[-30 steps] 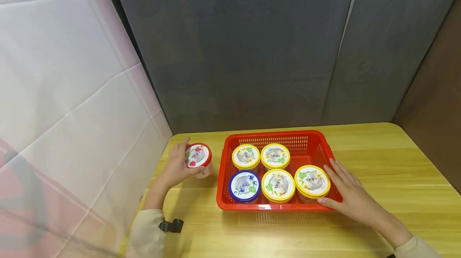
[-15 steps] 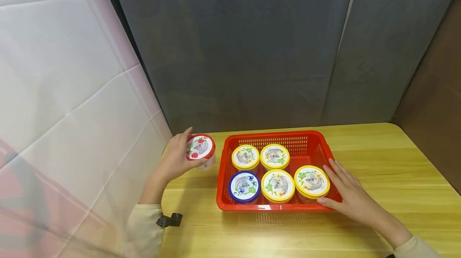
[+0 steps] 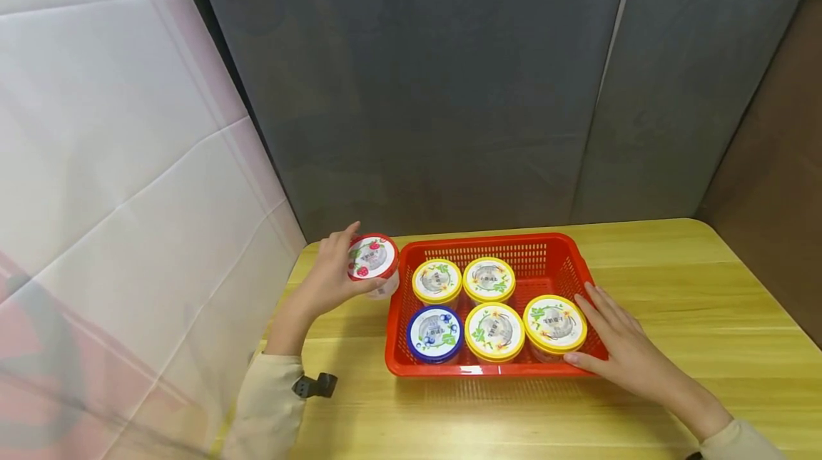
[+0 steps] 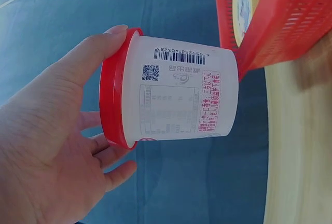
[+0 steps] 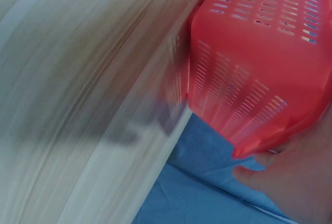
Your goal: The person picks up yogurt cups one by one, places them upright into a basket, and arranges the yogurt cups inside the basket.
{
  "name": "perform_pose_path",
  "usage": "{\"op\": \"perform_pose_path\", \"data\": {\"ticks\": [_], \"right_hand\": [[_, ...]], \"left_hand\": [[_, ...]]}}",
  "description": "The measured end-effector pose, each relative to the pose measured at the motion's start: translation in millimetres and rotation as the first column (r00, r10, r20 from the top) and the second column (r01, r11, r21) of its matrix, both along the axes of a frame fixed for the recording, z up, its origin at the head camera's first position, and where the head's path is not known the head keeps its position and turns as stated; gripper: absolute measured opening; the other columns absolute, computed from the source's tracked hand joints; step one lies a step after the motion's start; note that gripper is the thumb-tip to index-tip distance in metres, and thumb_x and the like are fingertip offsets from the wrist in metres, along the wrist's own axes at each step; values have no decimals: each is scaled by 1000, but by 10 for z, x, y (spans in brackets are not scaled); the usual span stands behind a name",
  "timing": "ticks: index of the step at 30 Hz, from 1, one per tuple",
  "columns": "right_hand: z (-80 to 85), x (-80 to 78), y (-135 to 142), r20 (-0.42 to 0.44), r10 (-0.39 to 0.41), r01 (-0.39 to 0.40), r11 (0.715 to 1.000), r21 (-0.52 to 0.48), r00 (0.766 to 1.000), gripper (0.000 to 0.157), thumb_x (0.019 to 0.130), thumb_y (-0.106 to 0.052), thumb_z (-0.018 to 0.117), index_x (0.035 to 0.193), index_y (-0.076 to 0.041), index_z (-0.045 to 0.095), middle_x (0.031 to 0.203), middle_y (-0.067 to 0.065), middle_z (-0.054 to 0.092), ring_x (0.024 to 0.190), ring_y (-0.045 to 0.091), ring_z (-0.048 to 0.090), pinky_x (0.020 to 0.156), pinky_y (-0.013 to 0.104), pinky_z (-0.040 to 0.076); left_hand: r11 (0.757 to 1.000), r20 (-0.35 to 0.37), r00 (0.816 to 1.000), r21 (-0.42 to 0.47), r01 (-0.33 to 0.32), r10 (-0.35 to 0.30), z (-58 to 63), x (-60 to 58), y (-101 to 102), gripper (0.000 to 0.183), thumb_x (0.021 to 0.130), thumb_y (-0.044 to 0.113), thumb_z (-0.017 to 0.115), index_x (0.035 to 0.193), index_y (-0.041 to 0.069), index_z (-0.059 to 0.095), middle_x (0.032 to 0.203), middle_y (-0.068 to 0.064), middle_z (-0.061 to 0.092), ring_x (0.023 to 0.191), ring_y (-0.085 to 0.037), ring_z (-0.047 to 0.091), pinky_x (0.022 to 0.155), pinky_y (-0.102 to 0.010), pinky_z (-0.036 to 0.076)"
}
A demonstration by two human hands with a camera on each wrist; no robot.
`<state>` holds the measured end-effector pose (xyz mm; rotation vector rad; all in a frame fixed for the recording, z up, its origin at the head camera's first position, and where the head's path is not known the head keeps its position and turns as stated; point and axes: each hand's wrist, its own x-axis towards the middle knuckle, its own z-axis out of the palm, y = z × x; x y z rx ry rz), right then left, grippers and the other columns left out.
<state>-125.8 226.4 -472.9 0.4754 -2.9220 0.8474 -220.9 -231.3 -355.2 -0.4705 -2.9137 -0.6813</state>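
Note:
My left hand (image 3: 332, 278) holds a red-lidded pudding cup (image 3: 372, 257) by its lid, thumb on the near side and fingers on the far side. The cup is upright beside the basket's left rim, raised off the table. In the left wrist view the white side of the pudding cup (image 4: 181, 89) shows a barcode and print. The red plastic basket (image 3: 536, 264) holds several yellow-lidded cups (image 3: 494, 331) and one blue-lidded cup (image 3: 435, 334). My right hand (image 3: 626, 346) rests on the basket's right rim, fingers extended, thumb near the front corner and close to a yellow-lidded cup (image 3: 555, 323).
The basket stands on a light wooden table (image 3: 693, 289). A grey panel (image 3: 437, 125) rises behind it, and a pale fabric wall (image 3: 160, 182) closes off the left. A brown panel (image 3: 777, 160) stands at the right.
My left hand has lifted the red-lidded pudding cup and carried it right, up to the basket's left side. My right hand and the basket have stayed in place.

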Motion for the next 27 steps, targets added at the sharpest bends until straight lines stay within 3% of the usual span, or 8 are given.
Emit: {"op": "perform_pose_path", "data": {"ticks": [11, 27], "right_hand": [[-4, 4, 6, -10, 7, -7, 1000, -4, 1000, 96, 79, -59, 64, 152, -21, 16, 162, 6, 6, 148, 33, 6, 111, 66, 16], [-25, -23, -2, -8, -9, 9, 1000, 12, 1000, 98, 76, -61, 66, 152, -19, 19, 162, 7, 6, 148, 35, 8, 105, 70, 21]], "left_hand": [[1000, -7, 1000, -13, 23, -23, 2, -28, 110, 105, 70, 47, 79, 149, 14, 19, 134, -10, 43, 120, -24, 38, 92, -44, 52], [998, 10, 998, -33, 57, -56, 6, -115, 328, 106, 69, 47, 79, 150, 19, 17, 140, -10, 40, 123, -23, 36, 92, -42, 54]]}}
